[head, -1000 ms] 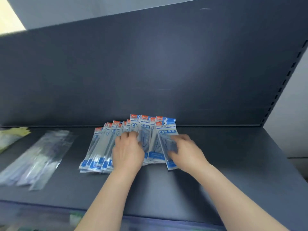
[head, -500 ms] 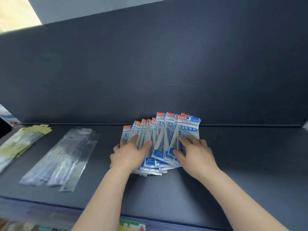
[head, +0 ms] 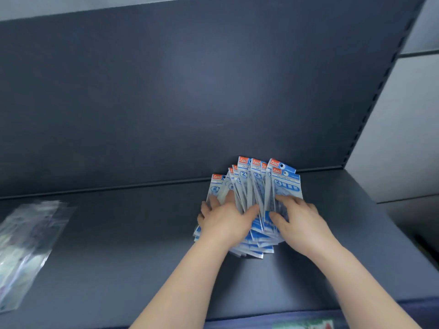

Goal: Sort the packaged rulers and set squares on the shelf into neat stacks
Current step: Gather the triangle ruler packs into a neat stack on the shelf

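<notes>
Blue-and-white packets (head: 255,198) lie fanned out on the dark shelf (head: 142,245), right of its middle and close to the back edge, their red-tabbed tops pointing at the rear panel (head: 190,91). I have both hands down on them: my left hand (head: 224,220) lies spread flat over the left side of the fan, fingers extended, and my right hand (head: 299,219) presses likewise on the right side, neither one curled round anything. I judge I am mid-gather, squeezing the fan toward a single pile. Next I would draw both palms together, then square the edges against the shelf (the slick wrappers will likely slide and splay again). Far off at the left edge sits a blurred heap of clear packets (head: 28,245), untouched.
</notes>
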